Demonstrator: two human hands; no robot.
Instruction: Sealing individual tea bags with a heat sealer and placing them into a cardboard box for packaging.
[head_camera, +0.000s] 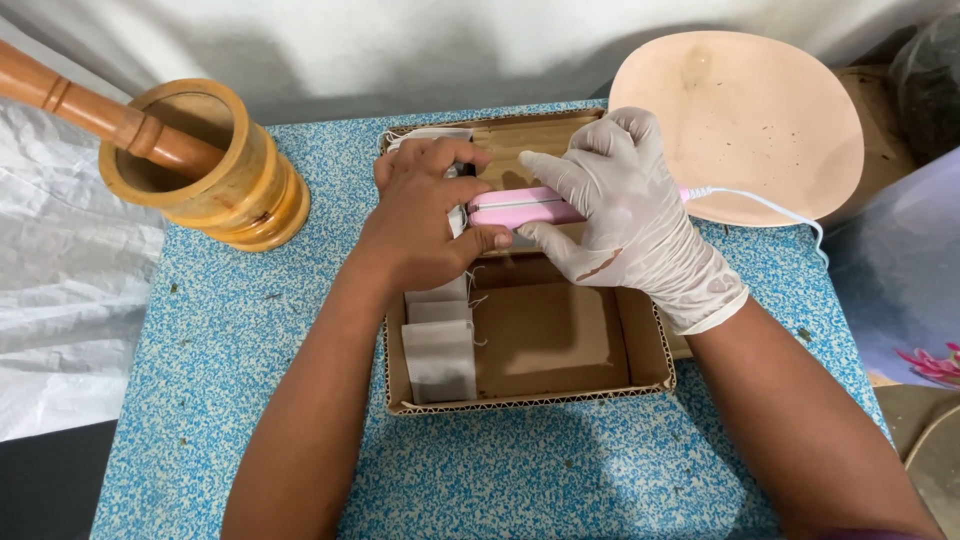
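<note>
Pressing our gloved right hand (625, 215) down on a pink sealer (525, 207), grip closed around it over the far end of a cardboard box (545, 345), our bare left hand (425, 220) pinching a small paper bag (457, 218) at its left tip, more bags (438, 355) stacked in the box, wooden mortar (215, 170) far left on the counter (240, 330), pink plate (745, 120) far right

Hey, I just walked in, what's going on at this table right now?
A person is working over an open cardboard box on a blue speckled table. The gloved right hand presses down on a small pink corded sealer, while the bare left hand holds a small paper sachet at its end. More filled sachets lie along the box's left side. A wooden mortar with pestle and a pale bowl stand behind.
</note>
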